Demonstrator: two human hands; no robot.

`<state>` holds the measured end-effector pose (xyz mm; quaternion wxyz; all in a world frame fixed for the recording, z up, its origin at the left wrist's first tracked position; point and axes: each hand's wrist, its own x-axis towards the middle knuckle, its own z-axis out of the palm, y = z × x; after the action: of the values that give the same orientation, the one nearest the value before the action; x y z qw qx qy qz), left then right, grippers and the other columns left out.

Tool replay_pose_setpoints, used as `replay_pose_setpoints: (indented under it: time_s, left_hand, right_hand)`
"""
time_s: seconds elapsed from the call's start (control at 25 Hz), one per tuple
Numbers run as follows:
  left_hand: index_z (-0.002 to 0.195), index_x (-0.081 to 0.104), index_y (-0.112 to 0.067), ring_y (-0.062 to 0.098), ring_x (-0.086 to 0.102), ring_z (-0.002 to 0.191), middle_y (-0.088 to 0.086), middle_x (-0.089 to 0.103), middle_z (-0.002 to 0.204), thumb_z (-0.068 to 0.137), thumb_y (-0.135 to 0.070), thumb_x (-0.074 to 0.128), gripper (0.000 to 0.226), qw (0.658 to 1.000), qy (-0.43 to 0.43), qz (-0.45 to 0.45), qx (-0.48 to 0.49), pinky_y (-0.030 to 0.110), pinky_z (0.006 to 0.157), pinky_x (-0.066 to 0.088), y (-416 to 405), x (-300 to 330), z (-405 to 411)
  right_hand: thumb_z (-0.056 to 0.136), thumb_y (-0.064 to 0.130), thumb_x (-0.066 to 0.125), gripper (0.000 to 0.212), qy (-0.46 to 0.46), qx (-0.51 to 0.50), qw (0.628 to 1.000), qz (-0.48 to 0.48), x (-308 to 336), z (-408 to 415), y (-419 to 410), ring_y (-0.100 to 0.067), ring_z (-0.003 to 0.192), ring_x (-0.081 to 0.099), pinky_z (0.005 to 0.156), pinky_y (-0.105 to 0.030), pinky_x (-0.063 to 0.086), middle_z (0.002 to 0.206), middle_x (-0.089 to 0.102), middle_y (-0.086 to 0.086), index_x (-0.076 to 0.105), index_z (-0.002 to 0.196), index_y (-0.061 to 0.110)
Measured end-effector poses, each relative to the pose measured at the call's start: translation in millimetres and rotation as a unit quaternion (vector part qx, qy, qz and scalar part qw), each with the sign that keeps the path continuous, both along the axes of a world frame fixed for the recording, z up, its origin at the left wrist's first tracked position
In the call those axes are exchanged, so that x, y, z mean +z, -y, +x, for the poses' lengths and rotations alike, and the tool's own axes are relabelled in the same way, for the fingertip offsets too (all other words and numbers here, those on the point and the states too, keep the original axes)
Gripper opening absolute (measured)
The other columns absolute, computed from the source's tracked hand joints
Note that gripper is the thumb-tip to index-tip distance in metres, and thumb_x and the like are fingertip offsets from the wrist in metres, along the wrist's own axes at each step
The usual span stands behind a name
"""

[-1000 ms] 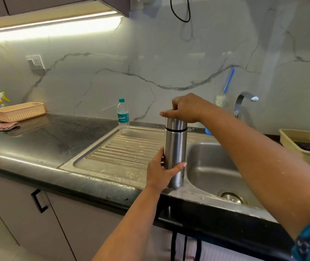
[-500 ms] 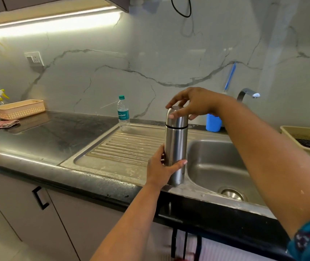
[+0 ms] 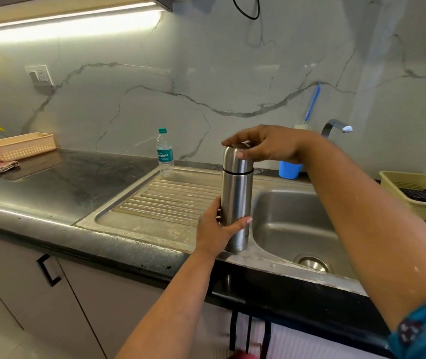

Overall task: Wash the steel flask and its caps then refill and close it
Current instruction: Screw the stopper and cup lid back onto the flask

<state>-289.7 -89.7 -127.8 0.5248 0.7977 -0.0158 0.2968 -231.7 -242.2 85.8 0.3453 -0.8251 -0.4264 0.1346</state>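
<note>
- My left hand (image 3: pixel 215 229) wraps its grip round the lower body of the steel flask (image 3: pixel 236 200), thumb across the front, fingers curled behind
- The flask stands upright on the steel rim between the ribbed drainboard (image 3: pixel 165 198) and the sink basin (image 3: pixel 292 224), its base touching the rim
- My right hand (image 3: pixel 266 146) rests over the domed outer cap (image 3: pixel 235 158), fingers bent round its top and thumb pressed on its side; the cap sits on the flask above a dark seam
- On the dark table (image 3: pixel 51 182), a plastic water bottle (image 3: pixel 165 152) stands at the drainboard's far edge
- A blue cup (image 3: pixel 288 171) with a brush sits behind my right wrist, near the tap (image 3: pixel 333 125)
- A peach basket (image 3: pixel 19 146) sits far left, a yellow tray (image 3: pixel 408 187) far right
</note>
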Motion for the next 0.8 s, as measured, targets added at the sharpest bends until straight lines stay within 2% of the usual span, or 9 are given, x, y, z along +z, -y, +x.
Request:
replay_pose_setpoints:
  time_s: [0.08, 0.16, 0.28, 0.32, 0.36, 0.44, 0.52, 0.6, 0.8]
  left_hand:
    - [0.116, 0.054, -0.040, -0.003, 0.065, 0.087, -0.016, 0.068, 0.100, 0.068, -0.048, 0.087, 0.058, 1.000, -0.003, 0.001, 0.001, 0.017, 0.075, 0.055, 1, 0, 0]
    - [0.116, 0.054, -0.040, -0.004, 0.065, 0.087, -0.015, 0.068, 0.100, 0.068, -0.048, 0.087, 0.059, 1.000, -0.009, 0.000, 0.004, 0.016, 0.075, 0.055, 2, 1, -1]
    - [0.116, 0.055, -0.039, -0.002, 0.066, 0.087, -0.014, 0.069, 0.100, 0.067, -0.051, 0.087, 0.060, 1.000, -0.011, -0.008, 0.003, 0.019, 0.076, 0.056, 2, 2, -1]
    - [0.117, 0.055, -0.039, -0.002, 0.066, 0.087, -0.015, 0.069, 0.100, 0.066, -0.051, 0.087, 0.061, 1.000, -0.013, -0.010, 0.003, 0.020, 0.077, 0.056, 2, 1, -1]
    - [0.118, 0.055, -0.039, -0.002, 0.066, 0.088, -0.015, 0.069, 0.101, 0.066, -0.052, 0.086, 0.062, 1.000, -0.015, -0.011, 0.001, 0.022, 0.078, 0.057, 1, 0, 0]
    - [0.119, 0.056, -0.038, 0.000, 0.066, 0.089, -0.015, 0.069, 0.102, 0.065, -0.054, 0.085, 0.063, 1.000, -0.014, -0.008, 0.001, 0.026, 0.080, 0.058, 0, -1, 1]
    - [0.118, 0.056, -0.038, 0.000, 0.066, 0.089, -0.015, 0.069, 0.102, 0.065, -0.053, 0.085, 0.062, 1.000, -0.012, -0.004, 0.002, 0.026, 0.079, 0.058, 0, 0, 1]
    - [0.117, 0.055, -0.040, -0.002, 0.066, 0.089, -0.016, 0.068, 0.102, 0.066, -0.050, 0.086, 0.060, 1.000, -0.013, -0.005, 0.001, 0.023, 0.079, 0.057, 0, 0, 1]
    - [0.113, 0.053, -0.041, -0.001, 0.065, 0.086, -0.016, 0.067, 0.098, 0.068, -0.048, 0.087, 0.057, 1.000, -0.013, 0.002, 0.018, 0.020, 0.075, 0.055, 3, 2, 0]
  right_hand:
    - [0.088, 0.036, 0.066, 0.043, 0.073, -0.043, 0.996, -0.022, -1, 1, -3, -0.019, 0.116, 0.053, 0.083, -0.025, 0.050, 0.125, 0.054, 0.003, 0.057, 0.129, 0.027]
    - [0.081, 0.059, 0.064, 0.052, 0.197, -0.142, 0.969, -0.049, -8, -3, -17, -0.017, 0.104, 0.054, 0.075, -0.026, 0.045, 0.108, 0.054, 0.005, 0.059, 0.116, 0.021]
    - [0.074, 0.088, 0.029, 0.079, 0.360, -0.296, 0.878, -0.108, -25, -10, -40, -0.018, 0.083, 0.055, 0.068, -0.031, 0.043, 0.087, 0.057, 0.000, 0.050, 0.101, 0.017]
    - [0.074, 0.089, 0.020, 0.086, 0.346, -0.301, 0.882, -0.104, -28, -10, -41, -0.022, 0.088, 0.056, 0.073, -0.035, 0.046, 0.094, 0.060, -0.005, 0.050, 0.106, 0.016]
    - [0.078, 0.086, 0.019, 0.087, 0.285, -0.274, 0.914, -0.092, -27, -8, -38, -0.027, 0.105, 0.055, 0.086, -0.040, 0.046, 0.115, 0.058, -0.011, 0.049, 0.120, 0.016]
    - [0.093, 0.065, 0.036, 0.066, 0.103, -0.137, 0.985, -0.032, -18, -6, -20, -0.030, 0.136, 0.035, 0.108, -0.042, 0.031, 0.151, 0.034, -0.010, 0.034, 0.146, 0.025]
    - [0.096, 0.035, 0.055, 0.056, -0.007, -0.022, 1.000, -0.015, -12, -5, -5, -0.023, 0.138, 0.035, 0.111, -0.035, 0.029, 0.151, 0.036, -0.001, 0.033, 0.148, 0.032]
    - [0.092, 0.028, 0.063, 0.054, 0.027, -0.020, 0.999, -0.032, -10, -4, 0, -0.019, 0.127, 0.047, 0.108, -0.038, 0.037, 0.140, 0.048, 0.003, 0.043, 0.142, 0.034]
    - [0.085, 0.048, 0.067, 0.061, 0.249, -0.128, 0.953, -0.113, -7, -13, -19, -0.014, 0.102, 0.049, 0.083, -0.026, 0.039, 0.129, 0.055, -0.004, 0.046, 0.136, 0.024]
